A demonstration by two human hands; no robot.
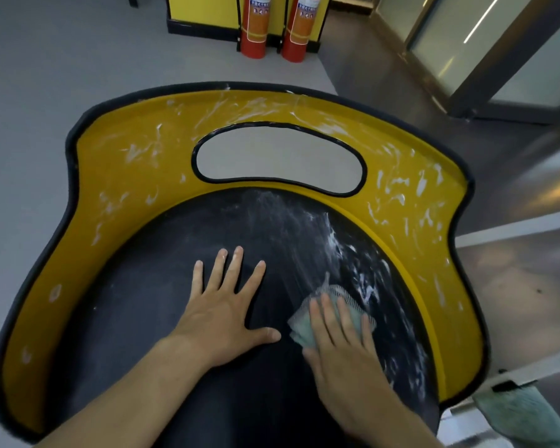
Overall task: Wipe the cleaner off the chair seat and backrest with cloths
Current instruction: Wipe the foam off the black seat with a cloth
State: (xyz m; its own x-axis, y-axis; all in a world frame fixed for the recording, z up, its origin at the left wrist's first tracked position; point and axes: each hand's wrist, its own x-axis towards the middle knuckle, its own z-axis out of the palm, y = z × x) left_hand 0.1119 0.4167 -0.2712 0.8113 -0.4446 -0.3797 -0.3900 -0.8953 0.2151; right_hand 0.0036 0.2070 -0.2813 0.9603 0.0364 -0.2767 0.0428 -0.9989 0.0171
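A chair fills the view: a black seat (162, 305) ringed by a curved yellow backrest (120, 163) with an oval cut-out. White cleaner streaks cover the backrest and the right half of the seat (346, 253); the seat's left half looks mostly clean. My left hand (223, 315) lies flat on the seat's middle, fingers spread, holding nothing. My right hand (340, 347) presses a folded pale green cloth (337, 302) onto the seat just left of the streaks.
Two red fire extinguishers (274, 27) stand on the grey floor against a yellow cabinet beyond the chair. Glass doors with metal frames (485, 59) are at the upper right. A second green cloth (524, 412) hangs at the lower right edge.
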